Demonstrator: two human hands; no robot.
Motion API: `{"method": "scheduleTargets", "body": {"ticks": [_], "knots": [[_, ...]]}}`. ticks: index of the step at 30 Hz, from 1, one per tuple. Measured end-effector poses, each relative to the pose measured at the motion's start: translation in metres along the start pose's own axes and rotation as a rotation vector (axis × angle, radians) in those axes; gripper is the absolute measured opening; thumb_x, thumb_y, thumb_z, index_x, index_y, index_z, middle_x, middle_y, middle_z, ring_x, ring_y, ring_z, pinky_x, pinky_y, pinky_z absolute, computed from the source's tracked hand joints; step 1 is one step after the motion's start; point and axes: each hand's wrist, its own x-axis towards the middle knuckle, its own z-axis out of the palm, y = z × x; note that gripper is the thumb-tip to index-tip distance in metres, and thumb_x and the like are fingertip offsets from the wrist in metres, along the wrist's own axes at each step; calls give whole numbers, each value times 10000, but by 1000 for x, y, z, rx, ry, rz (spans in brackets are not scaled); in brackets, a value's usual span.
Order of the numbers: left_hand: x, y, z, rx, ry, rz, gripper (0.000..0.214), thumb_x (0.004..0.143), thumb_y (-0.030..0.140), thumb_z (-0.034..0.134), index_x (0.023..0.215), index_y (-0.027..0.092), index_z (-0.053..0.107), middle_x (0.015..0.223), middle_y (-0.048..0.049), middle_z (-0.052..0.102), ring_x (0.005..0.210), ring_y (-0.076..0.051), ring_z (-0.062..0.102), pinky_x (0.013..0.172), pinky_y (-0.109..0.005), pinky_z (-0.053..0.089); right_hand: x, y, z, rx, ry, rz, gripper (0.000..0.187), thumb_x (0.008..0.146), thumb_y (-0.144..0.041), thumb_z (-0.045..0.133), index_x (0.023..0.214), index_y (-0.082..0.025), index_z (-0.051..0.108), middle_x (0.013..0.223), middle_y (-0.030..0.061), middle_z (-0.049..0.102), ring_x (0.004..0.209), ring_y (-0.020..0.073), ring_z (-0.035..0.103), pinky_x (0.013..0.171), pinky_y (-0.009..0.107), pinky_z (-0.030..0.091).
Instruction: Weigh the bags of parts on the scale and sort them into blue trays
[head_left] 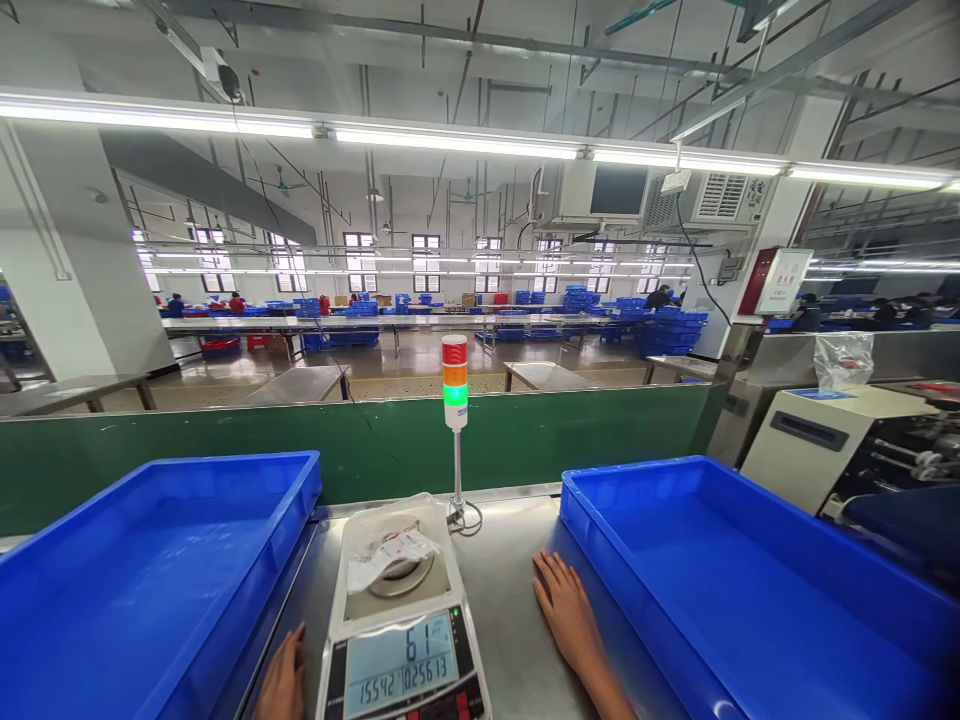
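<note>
A digital counting scale (405, 640) stands on the metal worktop (506, 580), its display reading 61, 15542 and 0.25613. On its pan rests a small plastic packet (397, 555) with a white printed label; what is inside is hard to make out. My right hand (564, 605) lies flat on the worktop between the scale and the right blue tray (705, 570), fingers stretched and holding nothing. At the scale's left side is my left hand (282, 678), partly cut off by the frame, its fingers extended with nothing seen in them.
To the left lies another blue tray (187, 560). A signal tower (455, 385) with its green lamp lit rises behind the scale. Beyond runs a green barrier (300, 430). At right stands a cream-coloured machine (802, 440). Far tables hold stacked blue trays (667, 330).
</note>
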Motion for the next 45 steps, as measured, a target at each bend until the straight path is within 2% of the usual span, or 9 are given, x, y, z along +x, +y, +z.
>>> {"method": "scheduleTargets", "body": {"ticks": [4, 8, 12, 22, 28, 35, 40, 45], "knots": [[-1, -6, 1, -116, -46, -55, 594, 675, 557, 478, 1104, 183, 647, 1190, -136, 716, 1099, -334, 692, 923, -426, 626, 0, 3, 4, 2, 17, -4, 538, 1018, -336, 329, 1471, -170, 565, 1564, 69, 464, 1493, 264, 377, 1255, 501, 295], [-1, -9, 3, -174, -45, -107, 619, 649, 565, 476, 1113, 191, 643, 1196, -132, 714, 1056, -339, 704, 922, -464, 623, 1, 6, 8, 16, 26, -14, 546, 1017, -356, 329, 1466, -158, 570, 1558, 76, 471, 1478, 268, 403, 1250, 504, 306], [0, -7, 4, -166, -34, -103, 630, 633, 583, 485, 1094, 188, 654, 1173, -136, 719, 1034, -354, 707, 919, -488, 625, 0, 5, 9, 21, 60, -18, 544, 1015, -358, 323, 1445, -165, 595, 1549, 74, 484, 1475, 277, 407, 1244, 516, 314], [-1, -11, 4, -164, -21, -67, 591, 651, 562, 504, 1099, 205, 648, 1158, -117, 728, 1008, -338, 716, 878, -473, 643, 0, 3, 7, 48, 80, -13, 535, 1004, -352, 339, 1423, -167, 617, 1528, 82, 515, 1465, 281, 421, 1235, 528, 328], [0, -7, 4, -112, 7, -40, 568, 666, 575, 462, 1053, 211, 663, 1121, -110, 741, 1040, -332, 712, 884, -461, 635, 1, 10, 15, 57, 88, -29, 545, 1005, -368, 335, 1427, -165, 614, 1524, 85, 518, 1457, 280, 434, 1225, 518, 341], [0, -5, 1, -131, -24, -74, 603, 646, 574, 463, 1067, 199, 676, 1172, -130, 726, 1089, -342, 696, 937, -476, 615, 2, 17, 26, 46, 122, -50, 545, 1004, -374, 337, 1415, -158, 623, 1513, 95, 533, 1445, 280, 449, 1212, 514, 359], [0, -1, -1, -129, -8, -49, 521, 651, 527, 497, 1032, 220, 677, 1120, -106, 737, 1036, -329, 710, 902, -457, 631, 1, 16, 27, 44, 153, -52, 536, 1020, -366, 312, 1422, -183, 617, 1521, 87, 527, 1460, 275, 428, 1218, 523, 350], [-2, 2, -2, -133, -12, -51, 562, 661, 550, 511, 1084, 219, 677, 1151, -100, 728, 1048, -321, 706, 893, -433, 635, 1, 19, 29, 37, 131, -64, 551, 1015, -374, 311, 1429, -166, 608, 1522, 89, 525, 1457, 278, 431, 1218, 517, 353]]}}
